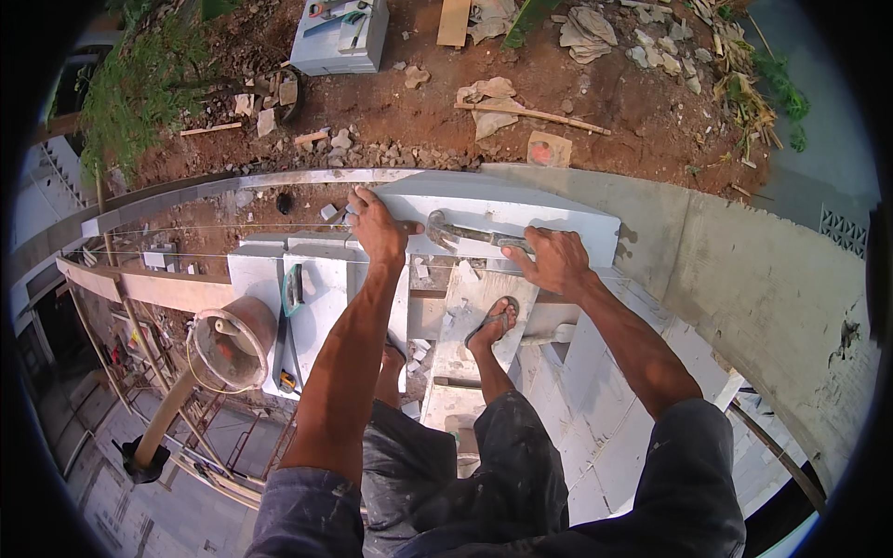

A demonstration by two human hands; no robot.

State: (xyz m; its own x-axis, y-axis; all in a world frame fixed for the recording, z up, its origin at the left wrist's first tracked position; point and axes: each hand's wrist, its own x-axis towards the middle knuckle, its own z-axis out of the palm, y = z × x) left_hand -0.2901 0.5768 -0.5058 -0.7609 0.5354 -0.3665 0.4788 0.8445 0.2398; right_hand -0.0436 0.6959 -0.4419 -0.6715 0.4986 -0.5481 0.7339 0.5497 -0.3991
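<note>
A long white lightweight block [521,206] lies across the top of the wall in front of me. My left hand [379,228] grips its left end, fingers bent over the edge and thumb stretched along the near side. Close to the block's right end, my right hand [558,260] is closed round the handle of a claw hammer [442,232]. The hammer lies sideways against the block, its head pointing toward my left hand. A thin string line [595,271] runs just on the near side of the block.
White blocks [251,270] stand at left, bearing a teal-handled handsaw [292,290]. Beside them hangs a mortar-stained bucket [264,321]. My sandalled foot [498,321] is on a plank [462,298]. Grey concrete wall [735,251] curves along the right; rubble and tools on blocks [337,56] lie beyond.
</note>
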